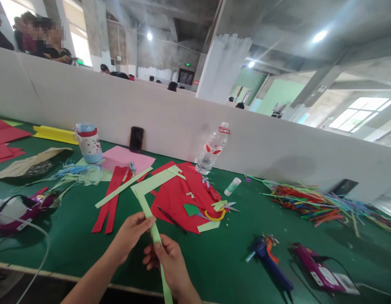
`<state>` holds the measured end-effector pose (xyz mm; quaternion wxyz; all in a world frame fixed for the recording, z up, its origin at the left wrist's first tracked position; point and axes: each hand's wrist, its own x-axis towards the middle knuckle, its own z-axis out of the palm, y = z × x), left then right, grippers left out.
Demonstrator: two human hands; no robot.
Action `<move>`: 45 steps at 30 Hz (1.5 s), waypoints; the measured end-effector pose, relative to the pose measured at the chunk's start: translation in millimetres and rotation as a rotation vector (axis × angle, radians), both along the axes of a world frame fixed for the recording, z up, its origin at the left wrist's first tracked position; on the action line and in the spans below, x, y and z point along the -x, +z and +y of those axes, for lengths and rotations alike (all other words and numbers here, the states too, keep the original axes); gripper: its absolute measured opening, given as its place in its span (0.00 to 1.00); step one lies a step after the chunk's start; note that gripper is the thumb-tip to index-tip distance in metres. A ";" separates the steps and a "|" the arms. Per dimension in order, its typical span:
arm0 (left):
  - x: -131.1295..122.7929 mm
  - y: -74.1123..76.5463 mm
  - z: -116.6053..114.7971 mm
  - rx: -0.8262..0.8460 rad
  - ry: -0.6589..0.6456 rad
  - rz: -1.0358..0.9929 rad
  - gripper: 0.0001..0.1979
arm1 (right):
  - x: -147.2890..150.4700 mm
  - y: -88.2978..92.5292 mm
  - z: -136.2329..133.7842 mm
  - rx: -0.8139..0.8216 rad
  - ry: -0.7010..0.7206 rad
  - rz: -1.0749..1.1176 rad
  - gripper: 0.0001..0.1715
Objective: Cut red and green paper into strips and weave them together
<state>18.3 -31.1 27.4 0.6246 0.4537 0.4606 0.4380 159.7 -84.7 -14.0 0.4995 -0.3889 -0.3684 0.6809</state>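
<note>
A light green paper strip (147, 205) runs between my two hands above the green table, bent at a corner near its far end. My left hand (132, 232) pinches it just below that bend, thumb on top. Lower down, my right hand (168, 257) grips the same strip between thumb and fingers, and its tail hangs toward the table's front edge. Beyond the hands lies a pile of red paper (179, 198) with a dark pen (171, 218) on it. Yellow-handled scissors (216, 215) rest at the pile's right side. Two red strips (111, 202) lie left of my hands.
A water bottle (211, 150) and a glue stick (232, 186) stand behind the paper. Right are a blue glue gun (273, 264), a purple device (318, 268) and colourful pipe cleaners (322, 202). A cup (89, 143) and a phone (136, 139) stand near the white partition (170, 118).
</note>
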 end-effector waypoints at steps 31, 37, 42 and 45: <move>-27.7 -21.4 -13.7 -0.081 -0.414 0.264 0.18 | -34.3 33.6 43.0 -0.115 -0.310 -0.357 0.30; -38.8 -14.0 -18.4 -0.058 -0.349 0.290 0.20 | -42.3 34.5 41.2 -0.106 -0.387 -0.338 0.26; -44.0 -18.0 -16.8 -0.070 -0.372 0.297 0.20 | -45.2 30.9 40.2 -0.089 -0.425 -0.298 0.26; -46.1 -20.3 -16.7 -0.072 -0.389 0.305 0.19 | -46.2 30.4 39.4 -0.087 -0.452 -0.283 0.26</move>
